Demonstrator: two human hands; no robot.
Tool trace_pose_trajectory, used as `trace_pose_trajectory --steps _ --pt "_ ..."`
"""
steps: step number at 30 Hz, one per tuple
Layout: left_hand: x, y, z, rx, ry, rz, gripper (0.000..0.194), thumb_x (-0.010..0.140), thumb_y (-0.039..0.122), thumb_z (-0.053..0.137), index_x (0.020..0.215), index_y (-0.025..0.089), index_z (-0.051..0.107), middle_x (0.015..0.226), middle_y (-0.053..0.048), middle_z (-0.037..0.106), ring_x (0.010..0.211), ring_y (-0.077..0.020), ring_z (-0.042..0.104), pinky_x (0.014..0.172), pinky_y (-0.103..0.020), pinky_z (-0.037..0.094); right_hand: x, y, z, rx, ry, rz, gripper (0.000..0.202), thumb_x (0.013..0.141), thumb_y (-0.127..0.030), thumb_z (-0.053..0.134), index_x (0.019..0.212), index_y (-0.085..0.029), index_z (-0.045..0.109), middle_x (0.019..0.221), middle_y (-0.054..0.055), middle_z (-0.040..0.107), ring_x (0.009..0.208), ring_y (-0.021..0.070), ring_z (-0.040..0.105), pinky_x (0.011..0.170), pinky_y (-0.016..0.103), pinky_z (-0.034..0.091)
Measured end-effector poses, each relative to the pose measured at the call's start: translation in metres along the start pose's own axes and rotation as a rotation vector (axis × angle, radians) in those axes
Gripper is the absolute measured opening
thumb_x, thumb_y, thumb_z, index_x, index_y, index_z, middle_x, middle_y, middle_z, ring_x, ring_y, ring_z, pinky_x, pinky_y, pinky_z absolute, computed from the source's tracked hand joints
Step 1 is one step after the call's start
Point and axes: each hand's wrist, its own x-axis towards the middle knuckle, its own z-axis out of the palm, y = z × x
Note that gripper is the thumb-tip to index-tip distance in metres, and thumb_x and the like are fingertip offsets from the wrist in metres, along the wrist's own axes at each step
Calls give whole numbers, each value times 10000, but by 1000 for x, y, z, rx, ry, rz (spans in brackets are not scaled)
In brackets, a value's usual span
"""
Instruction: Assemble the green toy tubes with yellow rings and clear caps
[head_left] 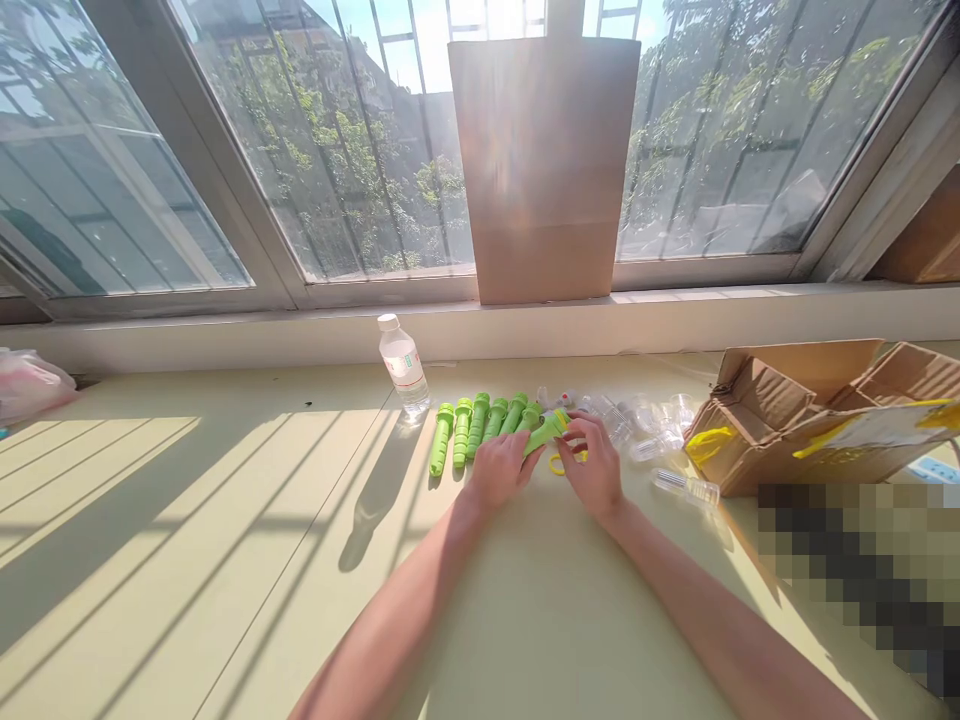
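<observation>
A green ribbed plastic tube (541, 435) with a yellow band near its far end is held between my hands. My left hand (498, 468) is closed around its lower end. The fingers of my right hand (596, 462) pinch at the yellow-banded end; the fingertips are partly hidden. A loose yellow ring (556, 464) lies on the table just below the tube, by my right fingers. Several similar green tubes (460, 432) lie side by side in a row left of and beyond my left hand. Several clear plastic cups or tubes (645, 420) lie beyond my right hand.
An upright water bottle (405, 370) stands left of the row on the pale table (247, 600). At right is an open cardboard box (810, 430) with yellow tape; one clear tube (686, 488) lies before it. A cardboard sheet (551, 180) leans against the window. A plastic bag (34, 385) sits far left.
</observation>
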Motion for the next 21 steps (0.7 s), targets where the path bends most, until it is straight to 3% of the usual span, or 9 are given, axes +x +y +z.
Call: trace_pose_trajectory --steps 4,21 --pt "1 3 -4 27 -34 27 402 1017 459 353 963 192 650 761 -84 683 742 -245 665 623 -333 469 -1 2 0 -33 -9 -7 57 921 -272 536 971 -247 524 1158 76 673 713 135 685 549 290 588" --pt "0 0 -3 -46 -38 8 437 1003 513 358 947 201 659 726 -79 690 687 -242 681 570 -326 476 -4 11 -1 -146 -31 -62 73 942 -317 525 958 -246 531 1163 72 683 699 137 676 536 275 540"
